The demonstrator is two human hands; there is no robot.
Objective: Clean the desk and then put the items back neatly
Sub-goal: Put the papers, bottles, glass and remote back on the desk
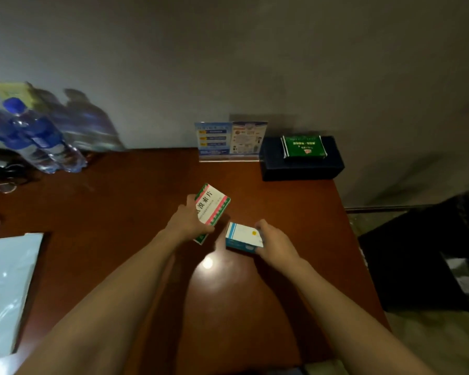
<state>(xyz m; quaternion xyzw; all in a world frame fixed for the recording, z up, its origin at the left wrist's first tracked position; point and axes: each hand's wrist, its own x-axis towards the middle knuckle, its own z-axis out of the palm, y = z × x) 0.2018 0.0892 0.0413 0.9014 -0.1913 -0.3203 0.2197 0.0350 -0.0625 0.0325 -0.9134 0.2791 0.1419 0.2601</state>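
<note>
Two bare forearms reaching forward from the near edge over the desk (119, 201), converging toward its middle. Left hand (188, 221) gripping the white box (211, 209), thumb curled across the near end, fingers wrapped round the far side; box tilted, far end raised, near end low over the desk; contact with the wood not clear. Green and pink stripes along the box's edges, large black Chinese characters down its face, "溴索片" legible, smaller print too blurred to read. Right hand (275, 240) closed over the right end of the blue box (243, 238), fingers curled on top; box white-topped with a blue stripe and a small yellow dot, sitting just right of the white box, apart from it, seemingly at the desk's surface. Print on it unreadable.

Beyond the white box, against the wall, a sign stand (230, 139) holding blue and white leaflets, text too small to read. Right of the stand, a dark case (301, 166) with a green packet (303, 146) lying on top, white writing on it illegible. Far left of the white box, bottles (35, 133) with blue caps and labels. Nearer left, a pale bag (8, 288) lying at the desk's edge.
</note>
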